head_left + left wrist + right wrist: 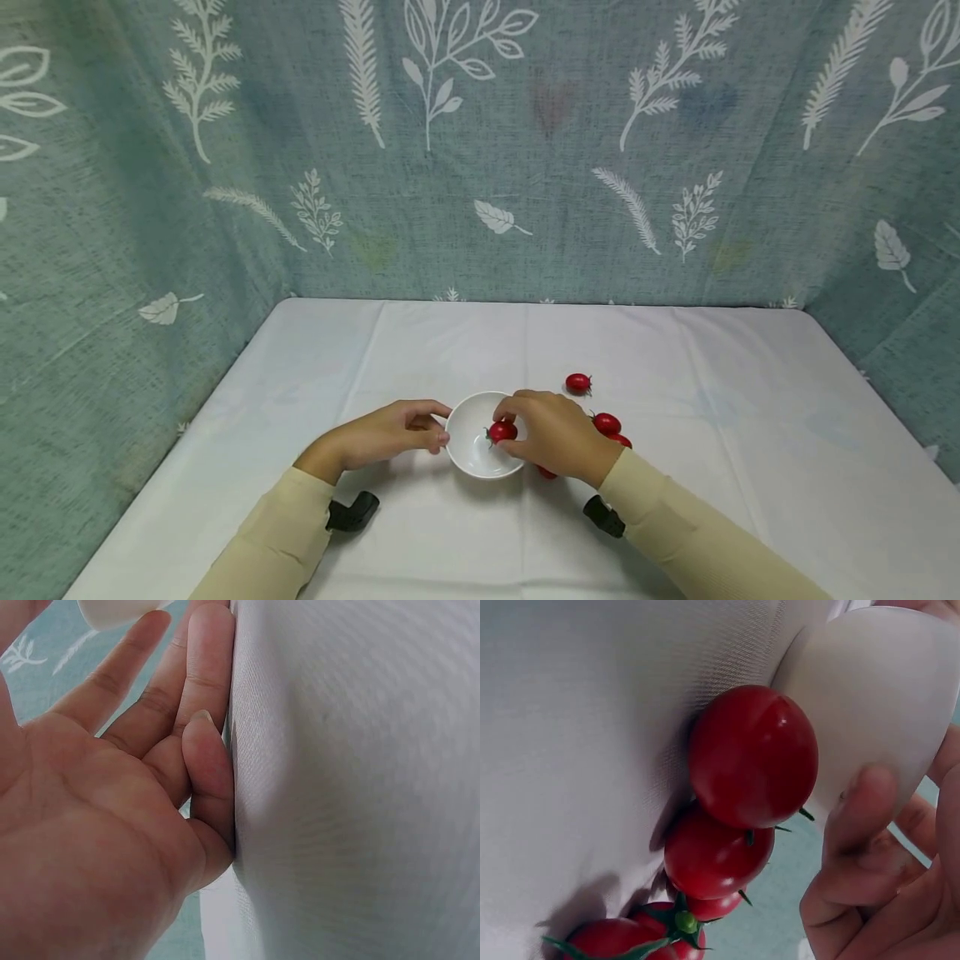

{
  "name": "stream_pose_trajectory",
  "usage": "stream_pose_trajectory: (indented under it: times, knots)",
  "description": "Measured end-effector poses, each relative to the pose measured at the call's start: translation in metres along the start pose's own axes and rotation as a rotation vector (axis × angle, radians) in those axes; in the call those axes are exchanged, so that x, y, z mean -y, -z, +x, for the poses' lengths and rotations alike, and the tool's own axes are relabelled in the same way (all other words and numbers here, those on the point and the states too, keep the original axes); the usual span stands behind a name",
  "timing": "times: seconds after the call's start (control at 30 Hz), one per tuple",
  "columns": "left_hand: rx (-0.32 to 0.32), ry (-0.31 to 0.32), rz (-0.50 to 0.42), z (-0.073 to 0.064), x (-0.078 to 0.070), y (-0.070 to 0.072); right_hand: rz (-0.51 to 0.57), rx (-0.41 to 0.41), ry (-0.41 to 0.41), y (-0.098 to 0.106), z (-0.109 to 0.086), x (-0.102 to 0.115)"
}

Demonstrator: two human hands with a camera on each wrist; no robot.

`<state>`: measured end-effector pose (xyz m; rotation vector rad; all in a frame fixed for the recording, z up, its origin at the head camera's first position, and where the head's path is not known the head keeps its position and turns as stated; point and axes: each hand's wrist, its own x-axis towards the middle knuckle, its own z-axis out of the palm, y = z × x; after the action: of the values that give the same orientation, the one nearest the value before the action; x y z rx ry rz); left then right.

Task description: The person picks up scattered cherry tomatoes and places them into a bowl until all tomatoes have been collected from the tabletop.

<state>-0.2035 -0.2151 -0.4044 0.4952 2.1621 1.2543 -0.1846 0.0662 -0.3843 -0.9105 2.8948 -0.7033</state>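
Note:
A small white bowl (pixel 472 468) sits on the cloth between the two hands. My right hand (pixel 555 433) is over its right side and pinches a cherry tomato (pixel 502 431) between thumb and fingers, above the bowl's inside. On the left, my left hand (pixel 393 433) touches the bowl's outer wall with thumb and forefinger spread. In the left wrist view, the left hand's (pixel 105 802) other fingers bend loosely against the cloth. The right wrist view shows the bowl (pixel 885 690) from outside, with the right hand's (pixel 885 877) fingers against it; the pinched tomato is hidden there.
Several loose cherry tomatoes (pixel 754 757) lie to the right of the bowl, partly under the right forearm. One tomato (pixel 578 383) rests farther back. White cloth (pixel 337 358) covers the table, and a patterned teal curtain (pixel 480 167) hangs behind it.

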Motion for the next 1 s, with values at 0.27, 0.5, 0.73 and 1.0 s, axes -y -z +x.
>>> stream_pose_trajectory:
  times: [0.27,0.5,0.73,1.0]
  knots:
    - [-0.001,-0.005,0.003,0.0,0.0,-0.001,0.035,0.028,-0.047,-0.004,0.006,0.001]
    - [-0.005,-0.005,0.001,-0.001,-0.002,-0.002,0.059,0.073,-0.07,-0.005,0.01,0.002]
    - [-0.004,0.0,-0.002,0.0,-0.003,-0.002,0.068,0.089,-0.083,-0.004,0.013,0.003]
    - [0.005,-0.011,-0.016,0.0,-0.002,-0.001,0.065,0.087,-0.074,-0.005,0.012,0.002]
